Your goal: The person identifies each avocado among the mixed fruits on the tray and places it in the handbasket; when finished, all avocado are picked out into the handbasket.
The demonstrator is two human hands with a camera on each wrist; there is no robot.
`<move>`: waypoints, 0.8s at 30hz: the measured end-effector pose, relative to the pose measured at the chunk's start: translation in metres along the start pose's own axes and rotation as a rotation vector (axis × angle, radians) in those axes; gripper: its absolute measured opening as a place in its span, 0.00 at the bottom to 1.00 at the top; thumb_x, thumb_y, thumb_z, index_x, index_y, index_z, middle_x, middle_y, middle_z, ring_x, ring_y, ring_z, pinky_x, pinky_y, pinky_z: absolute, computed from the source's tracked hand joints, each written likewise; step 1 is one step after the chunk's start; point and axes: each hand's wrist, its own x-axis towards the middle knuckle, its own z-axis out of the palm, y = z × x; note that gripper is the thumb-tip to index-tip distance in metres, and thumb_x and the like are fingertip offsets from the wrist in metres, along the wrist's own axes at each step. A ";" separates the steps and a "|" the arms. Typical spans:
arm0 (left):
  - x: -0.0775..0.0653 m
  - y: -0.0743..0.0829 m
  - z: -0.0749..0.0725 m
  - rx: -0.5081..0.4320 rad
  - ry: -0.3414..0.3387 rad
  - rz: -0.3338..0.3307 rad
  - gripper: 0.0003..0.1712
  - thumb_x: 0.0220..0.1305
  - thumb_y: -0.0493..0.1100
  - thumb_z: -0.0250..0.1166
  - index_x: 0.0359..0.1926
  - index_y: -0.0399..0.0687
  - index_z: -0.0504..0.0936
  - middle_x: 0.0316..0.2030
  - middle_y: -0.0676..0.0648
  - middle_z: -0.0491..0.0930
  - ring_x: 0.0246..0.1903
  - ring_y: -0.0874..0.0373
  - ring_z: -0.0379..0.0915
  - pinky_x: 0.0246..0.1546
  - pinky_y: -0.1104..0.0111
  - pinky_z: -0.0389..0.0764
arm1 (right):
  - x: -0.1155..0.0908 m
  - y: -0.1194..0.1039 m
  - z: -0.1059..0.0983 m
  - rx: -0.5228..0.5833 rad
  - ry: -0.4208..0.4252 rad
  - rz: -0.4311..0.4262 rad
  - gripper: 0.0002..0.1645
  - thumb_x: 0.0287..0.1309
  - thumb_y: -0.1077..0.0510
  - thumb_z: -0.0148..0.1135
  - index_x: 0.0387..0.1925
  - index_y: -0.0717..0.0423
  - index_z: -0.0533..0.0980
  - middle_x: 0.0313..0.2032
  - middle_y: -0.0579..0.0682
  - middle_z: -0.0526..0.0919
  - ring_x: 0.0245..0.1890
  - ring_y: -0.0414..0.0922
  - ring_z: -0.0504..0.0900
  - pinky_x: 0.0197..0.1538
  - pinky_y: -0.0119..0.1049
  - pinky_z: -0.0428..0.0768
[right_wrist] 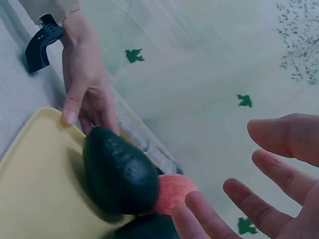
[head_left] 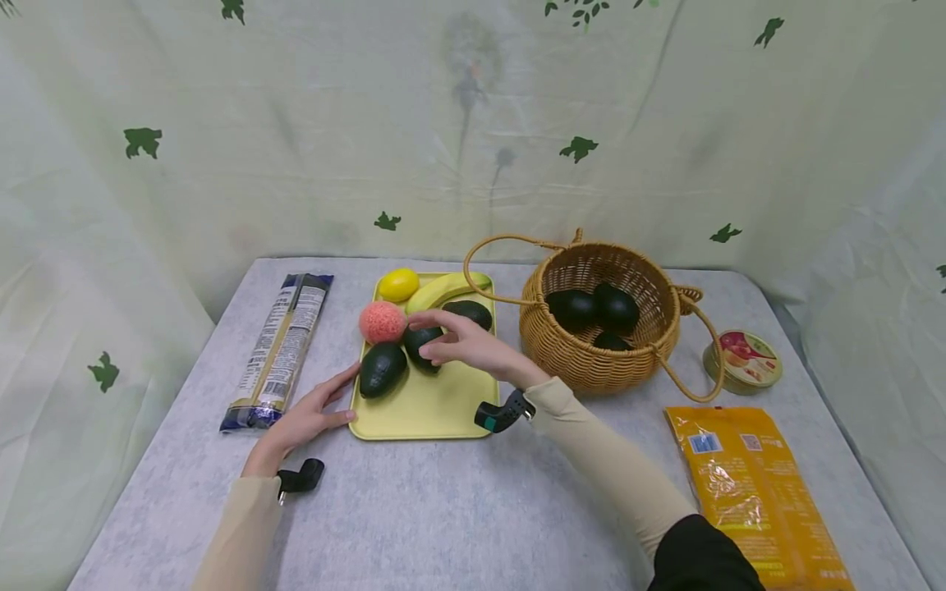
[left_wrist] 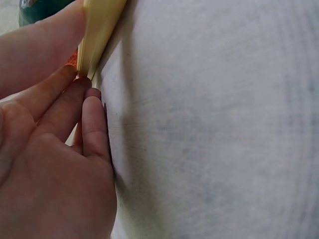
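Reaches over a yellow tray (head_left: 436,419) in mid-frame with the right hand (head_left: 473,345), fingers spread wide above the middle avocado (head_left: 415,345) of three, and rests the left hand (head_left: 314,419), fingers nearly straight, against the tray's left edge. Gathered toward the tray's far end: a lemon (head_left: 398,285), a banana (head_left: 442,290) and a coral-pink textured ball (head_left: 382,322). Printed on an orange pouch (head_left: 757,492), lower right: a barcode (head_left: 705,443), a QR code (head_left: 751,442) and text too small to read. Covered in similarly unreadable type: a blue-ended packet (head_left: 281,353), left. Lidded with a fruit picture: a round tin (head_left: 746,363), far right. Set right of center, with more avocados (head_left: 571,312) inside: a wicker basket (head_left: 591,369). All arranged on a mottled pale-gray tabletop (head_left: 414,509), before a whitish curtain (head_left: 332,123) scattered with dark-green shapes and faint dandelions.
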 end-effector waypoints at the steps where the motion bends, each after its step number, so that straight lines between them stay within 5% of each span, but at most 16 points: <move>1: 0.000 0.000 0.000 -0.003 -0.002 -0.003 0.45 0.64 0.39 0.63 0.75 0.40 0.48 0.73 0.38 0.44 0.71 0.39 0.37 0.68 0.51 0.47 | 0.002 0.002 0.004 -0.005 -0.004 0.006 0.32 0.66 0.63 0.56 0.69 0.61 0.61 0.65 0.61 0.64 0.53 0.62 0.75 0.53 0.47 0.78; 5: 0.000 0.001 0.000 -0.014 -0.002 -0.010 0.45 0.65 0.39 0.63 0.75 0.41 0.48 0.73 0.38 0.44 0.71 0.40 0.37 0.67 0.48 0.46 | 0.012 0.013 0.016 -0.038 -0.019 0.026 0.32 0.65 0.64 0.57 0.68 0.61 0.61 0.66 0.62 0.63 0.52 0.58 0.75 0.53 0.48 0.78; 11: 0.000 0.001 0.000 -0.018 0.000 -0.019 0.44 0.64 0.39 0.63 0.75 0.41 0.48 0.73 0.38 0.44 0.71 0.39 0.37 0.67 0.46 0.45 | 0.024 0.023 0.029 -0.138 -0.002 0.037 0.32 0.63 0.63 0.60 0.67 0.58 0.63 0.65 0.60 0.65 0.61 0.55 0.68 0.49 0.35 0.77; 18: -0.001 0.001 0.001 -0.012 -0.003 -0.008 0.44 0.65 0.39 0.62 0.75 0.40 0.48 0.73 0.37 0.43 0.70 0.36 0.37 0.67 0.44 0.45 | 0.038 0.030 0.042 -0.423 0.027 0.021 0.33 0.62 0.56 0.63 0.67 0.55 0.65 0.65 0.52 0.68 0.64 0.45 0.64 0.66 0.36 0.63; 24: 0.000 0.000 0.000 -0.010 -0.006 -0.005 0.44 0.65 0.39 0.62 0.75 0.40 0.48 0.73 0.37 0.43 0.70 0.37 0.37 0.67 0.43 0.45 | 0.047 0.034 0.056 -0.570 0.070 0.115 0.33 0.63 0.49 0.62 0.67 0.48 0.66 0.67 0.52 0.63 0.66 0.45 0.60 0.66 0.40 0.63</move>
